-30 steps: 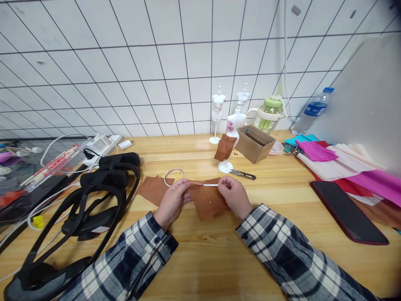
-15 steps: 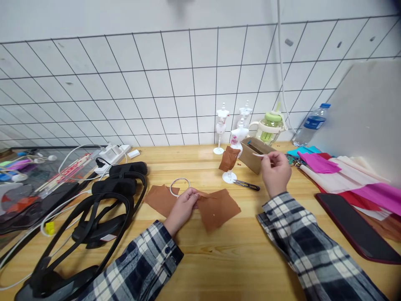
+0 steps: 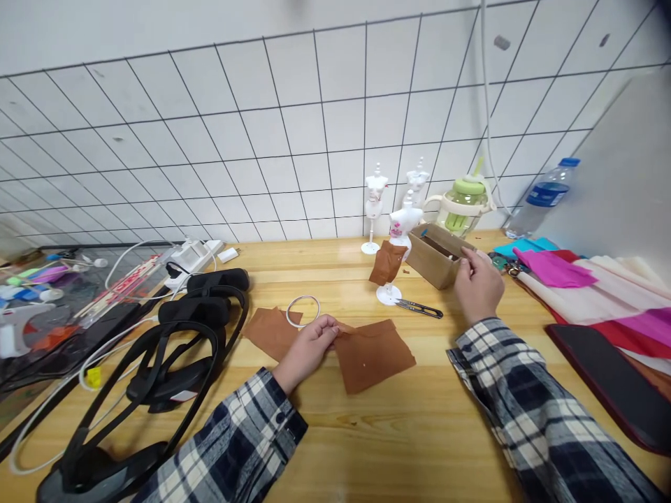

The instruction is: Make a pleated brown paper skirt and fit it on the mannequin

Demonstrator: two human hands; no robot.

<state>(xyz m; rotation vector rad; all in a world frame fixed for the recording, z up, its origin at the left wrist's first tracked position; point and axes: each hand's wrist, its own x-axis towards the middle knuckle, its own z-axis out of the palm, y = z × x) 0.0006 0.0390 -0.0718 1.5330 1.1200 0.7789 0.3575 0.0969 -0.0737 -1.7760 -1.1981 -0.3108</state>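
My left hand (image 3: 314, 342) pinches the upper left corner of a brown cloth piece (image 3: 374, 356), which hangs just over the table. Behind that hand lies a second brown cloth piece (image 3: 272, 332), with a thin silver ring (image 3: 302, 311) partly over it. My right hand (image 3: 478, 283) is at the near right end of a small cardboard box (image 3: 433, 265), index finger by the rim and other fingers curled in. What these fingers hold, if anything, is hidden. Left of the box, a small white dress form (image 3: 406, 223) has a brown scrap (image 3: 388, 262) against it. Thread snips (image 3: 419, 308) lie by its base.
Two more dress forms (image 3: 375, 202), a lidded cup (image 3: 464, 202) and a water bottle (image 3: 542, 199) stand at the back. Coloured fabrics (image 3: 602, 286) and a dark phone-like slab (image 3: 611, 384) lie right. Black headsets (image 3: 178, 349) and a power strip (image 3: 196, 262) lie left.
My right hand has moved down to the end of the cardboard box; the pale strip it pinched is no longer plainly visible. My left hand still holds the brown cloth. The view has tilted slightly.
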